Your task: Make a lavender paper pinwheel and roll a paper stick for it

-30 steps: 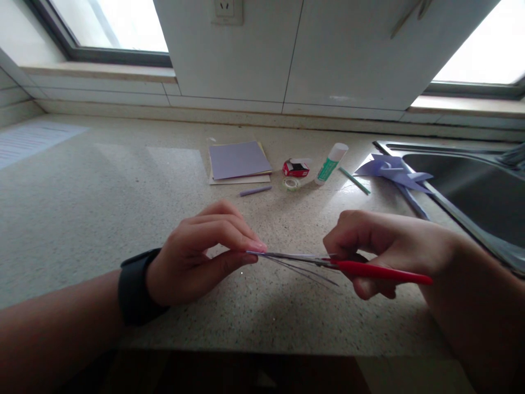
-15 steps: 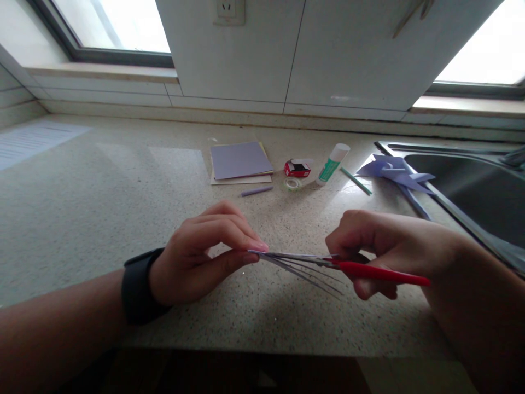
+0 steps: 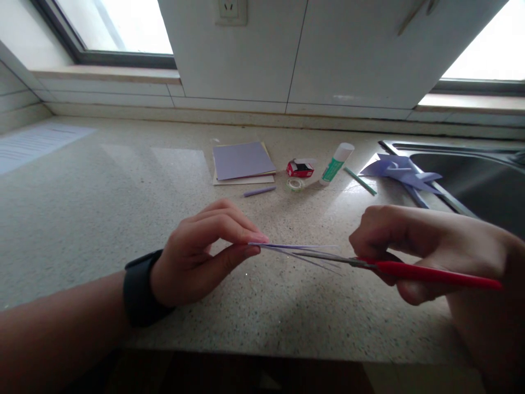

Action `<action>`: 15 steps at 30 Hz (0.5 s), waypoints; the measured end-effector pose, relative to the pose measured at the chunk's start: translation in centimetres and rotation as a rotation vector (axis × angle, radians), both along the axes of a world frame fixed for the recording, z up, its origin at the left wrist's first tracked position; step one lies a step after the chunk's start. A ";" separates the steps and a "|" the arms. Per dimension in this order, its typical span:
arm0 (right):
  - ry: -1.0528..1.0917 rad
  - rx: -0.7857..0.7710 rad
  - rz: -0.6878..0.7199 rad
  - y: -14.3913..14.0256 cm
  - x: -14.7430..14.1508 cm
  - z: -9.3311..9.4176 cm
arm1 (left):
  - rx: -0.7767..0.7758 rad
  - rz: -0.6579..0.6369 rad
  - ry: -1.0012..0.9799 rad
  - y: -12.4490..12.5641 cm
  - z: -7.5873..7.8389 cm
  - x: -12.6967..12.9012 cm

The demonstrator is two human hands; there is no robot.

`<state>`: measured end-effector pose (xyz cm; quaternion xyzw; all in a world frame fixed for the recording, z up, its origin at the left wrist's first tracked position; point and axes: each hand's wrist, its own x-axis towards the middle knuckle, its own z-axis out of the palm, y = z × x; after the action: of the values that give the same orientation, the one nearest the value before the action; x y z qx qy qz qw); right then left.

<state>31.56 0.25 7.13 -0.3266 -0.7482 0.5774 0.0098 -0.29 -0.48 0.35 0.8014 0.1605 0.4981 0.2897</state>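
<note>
Between the thumb and fingers of my left hand (image 3: 209,254) is a folded piece of purple paper (image 3: 283,245), seen nearly edge-on. Its layers fan apart toward the right. My right hand (image 3: 410,249) grips red-handled scissors (image 3: 435,274), whose blades point left among the paper layers. The blade tips stop short of my left fingertips. Whether the blades touch the paper I cannot tell.
Behind my hands lie a stack of coloured paper (image 3: 244,160), a purple paper stick (image 3: 259,191), a red box (image 3: 299,168), a tape roll (image 3: 295,185), a glue stick (image 3: 337,163) and a green stick (image 3: 360,181). A purple paper pinwheel (image 3: 402,171) rests by the sink (image 3: 459,205).
My right hand has drawn the scissors to the right, so the blade tips are farther from my left fingers. My left hand still pinches the paper in nearly the same place.
</note>
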 end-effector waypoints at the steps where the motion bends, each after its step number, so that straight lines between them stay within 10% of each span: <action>1: -0.003 -0.026 0.000 0.0 0.0 0.0 | -0.001 0.005 0.003 0.0 0.0 0.0; 15: -0.107 -0.146 -0.157 -0.4 0.5 -1.0 | -0.019 0.050 0.022 -0.1 -0.1 -0.1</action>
<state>32.01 -0.16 6.15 -0.4142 -0.6758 0.6097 -0.0088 -0.36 -0.59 0.24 0.7998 0.1884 0.4948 0.2828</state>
